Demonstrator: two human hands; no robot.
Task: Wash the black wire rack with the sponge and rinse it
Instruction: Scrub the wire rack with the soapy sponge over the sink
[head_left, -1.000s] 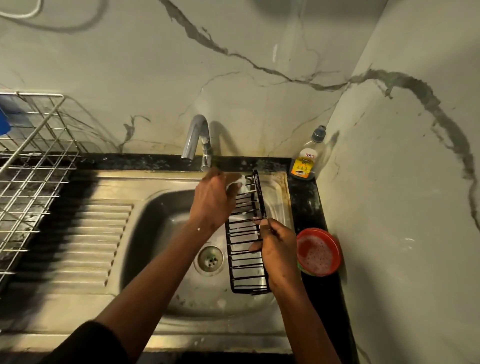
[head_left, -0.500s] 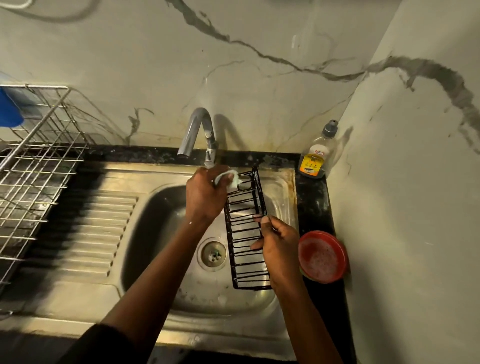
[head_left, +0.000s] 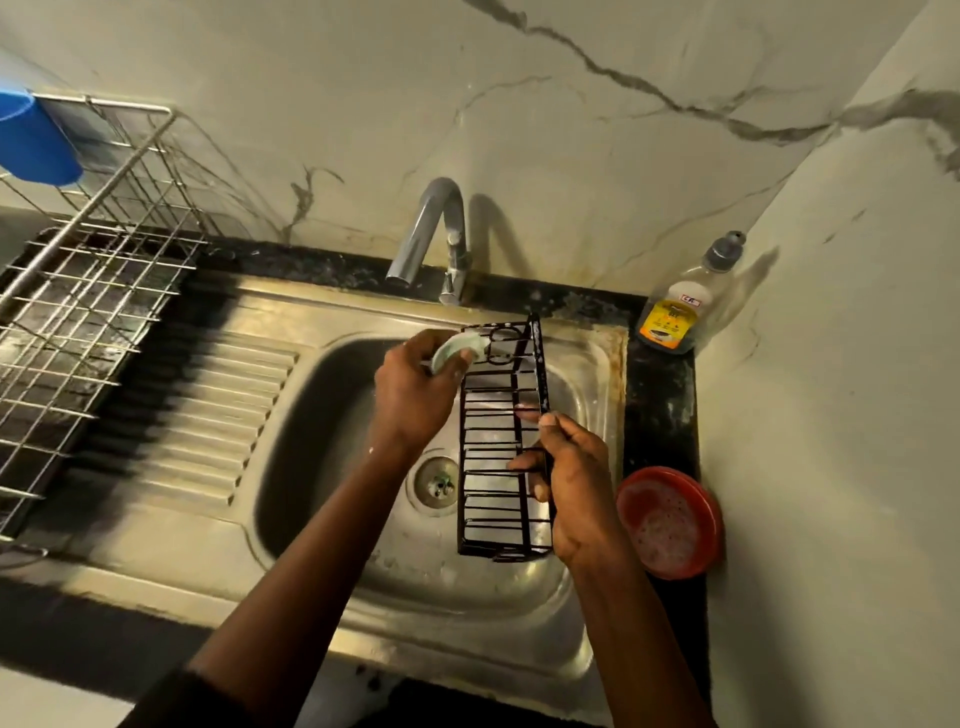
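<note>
The black wire rack (head_left: 491, 473) is held lengthwise over the sink (head_left: 311, 415), far end tipped up toward the tap (head_left: 431, 223), near end low over the basin's front. Suds fleck its right rail. The right hand (head_left: 576, 483) grips that rail about midway, thumb on top, fingers (head_left: 522, 462) curled under the wire. The left hand (head_left: 415, 395) pinches a pale folded sponge (head_left: 457, 349) between thumb and curled fingers, at the rack's far left corner. No water shows at the tap.

Judged step: scrubbing, with the rinse not yet begun. To do it well, the sponge should wrap over each crossbar and both rails rather than skim the tops. The right hand will likely need to shift so the covered stretch gets scrubbed too. Holding the rack over the basin lets drips fall in.

Around it: a soap bottle (head_left: 675, 312) in the corner of the black desk (head_left: 660, 405), a red bowl (head_left: 670, 522) with suds just right of the sink, and a silver dish rack (head_left: 78, 291) with a blue cup (head_left: 36, 140) at left.
</note>
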